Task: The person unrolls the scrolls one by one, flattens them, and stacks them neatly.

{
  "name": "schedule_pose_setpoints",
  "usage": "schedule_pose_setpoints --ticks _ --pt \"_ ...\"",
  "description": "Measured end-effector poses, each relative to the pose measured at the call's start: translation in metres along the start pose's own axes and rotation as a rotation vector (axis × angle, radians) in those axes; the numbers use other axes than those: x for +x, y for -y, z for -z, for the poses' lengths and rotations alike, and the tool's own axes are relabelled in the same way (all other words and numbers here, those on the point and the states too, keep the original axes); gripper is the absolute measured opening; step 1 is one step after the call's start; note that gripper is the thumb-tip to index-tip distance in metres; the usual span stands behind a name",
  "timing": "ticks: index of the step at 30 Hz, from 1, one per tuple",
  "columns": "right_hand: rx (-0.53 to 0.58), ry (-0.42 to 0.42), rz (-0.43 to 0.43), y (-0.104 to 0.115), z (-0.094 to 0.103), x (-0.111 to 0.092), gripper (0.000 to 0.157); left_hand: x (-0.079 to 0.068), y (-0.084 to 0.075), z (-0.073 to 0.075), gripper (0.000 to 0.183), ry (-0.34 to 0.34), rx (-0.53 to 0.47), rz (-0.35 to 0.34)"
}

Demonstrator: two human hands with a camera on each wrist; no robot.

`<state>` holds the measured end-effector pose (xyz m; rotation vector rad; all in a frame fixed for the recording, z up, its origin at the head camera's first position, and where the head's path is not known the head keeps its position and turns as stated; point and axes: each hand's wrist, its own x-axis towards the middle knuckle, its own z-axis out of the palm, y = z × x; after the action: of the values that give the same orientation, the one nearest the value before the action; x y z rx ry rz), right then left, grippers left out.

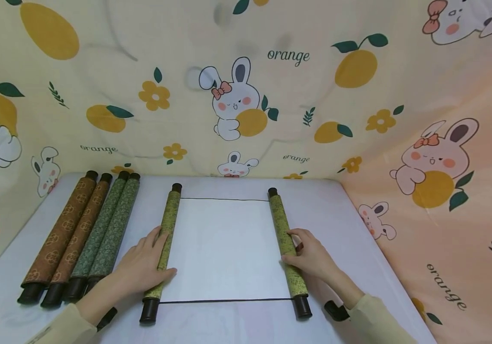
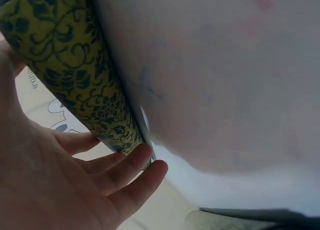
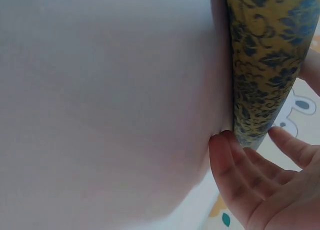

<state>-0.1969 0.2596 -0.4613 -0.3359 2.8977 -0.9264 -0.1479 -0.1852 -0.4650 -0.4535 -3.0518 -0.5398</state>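
Fingers of the left hand bent lightly about the left roller, thumb spread to the near right across its inner side, longer fingers along its outer side. Back of the hand uppermost; forearm slanting in from the near left, left sleeve ending short of the wrist. Fingers of the right hand closed on the right roller, thumb and index finger apart, thumb at the near position and index finger farther along the rod; remaining fingers partly hidden in the head view. Forearm slanting in from the near right, right sleeve likewise short of the wrist.

Between the two rollers, a white sheet spread on the white table, with thin dark far and near edges. Both rollers yellow-green with dark vine-and-flower patterning and black knobs at the ends; far ends tilted, left roller toward the right, right roller toward the left.

Farther left, side by side, two brown rolls and two green rolls, near ends close to the left forearm. Beyond the table, a printed cloth with rabbits, oranges and flowers.
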Motion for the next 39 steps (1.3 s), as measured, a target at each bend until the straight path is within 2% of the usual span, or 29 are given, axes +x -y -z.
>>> schedule_pose_setpoints --ticks 4,16,24,27,29,33,39 --pt "-0.004 -0.012 0.023 -0.004 0.003 -0.001 0.071 -0.003 0.004 -0.001 0.096 -0.001 -0.011 0.008" --pt "-0.016 0.013 0.110 -0.009 0.006 -0.004 0.065 -0.013 0.012 -0.002 0.080 -0.009 -0.027 0.004" --pt "-0.048 0.083 0.110 -0.008 0.008 -0.006 0.043 -0.017 0.016 -0.001 0.070 -0.002 -0.035 -0.021" --pt "-0.081 0.056 0.119 -0.009 0.008 -0.007 0.038 -0.019 0.017 -0.001 0.066 -0.006 -0.021 -0.027" --pt "-0.099 0.034 0.122 -0.010 0.009 -0.007 0.039 -0.020 0.017 -0.001 0.063 -0.013 -0.008 -0.028" --pt "-0.119 0.008 0.094 -0.012 0.009 -0.008 0.051 -0.021 0.019 -0.001 0.064 -0.020 0.013 -0.019" --pt "-0.084 -0.016 0.060 -0.015 0.014 -0.011 0.057 -0.023 0.024 -0.001 0.083 -0.037 0.040 -0.013"
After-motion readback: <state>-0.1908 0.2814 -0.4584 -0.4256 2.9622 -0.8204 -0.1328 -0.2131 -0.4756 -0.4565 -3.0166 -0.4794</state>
